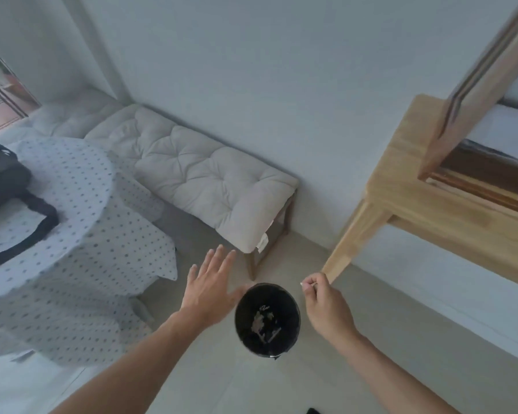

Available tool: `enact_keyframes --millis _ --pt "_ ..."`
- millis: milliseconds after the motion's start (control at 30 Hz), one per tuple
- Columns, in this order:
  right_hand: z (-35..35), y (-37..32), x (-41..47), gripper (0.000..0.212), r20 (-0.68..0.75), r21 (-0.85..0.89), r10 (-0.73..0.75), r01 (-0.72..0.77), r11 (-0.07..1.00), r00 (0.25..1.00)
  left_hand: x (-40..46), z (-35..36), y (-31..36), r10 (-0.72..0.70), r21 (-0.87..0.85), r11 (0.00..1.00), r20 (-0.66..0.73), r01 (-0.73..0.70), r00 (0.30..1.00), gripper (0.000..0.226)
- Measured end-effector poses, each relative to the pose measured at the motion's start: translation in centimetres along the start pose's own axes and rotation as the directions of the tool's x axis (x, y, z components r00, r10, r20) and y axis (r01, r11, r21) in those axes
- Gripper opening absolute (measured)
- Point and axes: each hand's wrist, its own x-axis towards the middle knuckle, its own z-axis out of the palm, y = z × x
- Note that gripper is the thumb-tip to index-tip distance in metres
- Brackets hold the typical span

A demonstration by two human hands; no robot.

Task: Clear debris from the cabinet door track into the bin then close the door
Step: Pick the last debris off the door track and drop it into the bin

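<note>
We pinch a thin scrap point(308, 284) in our right hand point(326, 306), just right of the black bin point(266, 319) on the floor. Our left hand point(208, 289) hovers flat, fingers spread and empty, beside the bin's left rim.

Single head-worn wide-angle camera looks steeply down from standing height at the floor point(281, 383), bin point(266, 319) near frame centre.
</note>
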Motion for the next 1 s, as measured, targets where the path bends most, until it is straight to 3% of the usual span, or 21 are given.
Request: enact_keyframes --millis 300,500,700,1000 --pt "18.2 8.1 7.9 0.013 0.18 -0.239 0.201 -0.156 0.959 0.963 -2.9 11.2 -17.0 -0.157 0.03 0.987 0.114 0.155 0.981 0.08" --pt "24.3 11.4 10.4 0.02 0.199 -0.241 0.3 -0.25 0.938 0.933 -3.1 15.8 -21.1 -0.172 0.019 0.985 0.15 0.171 0.974 0.077" --pt "24.1 12.0 9.9 0.037 0.198 -0.111 0.383 -0.367 0.923 0.902 -2.4 15.5 -20.2 -0.137 -0.015 0.99 0.15 0.141 0.979 0.076" --pt "16.0 10.1 5.7 0.046 0.226 -0.126 0.325 -0.303 0.945 0.918 -0.9 11.5 -13.4 -0.116 -0.003 0.993 0.162 0.118 0.98 0.082"
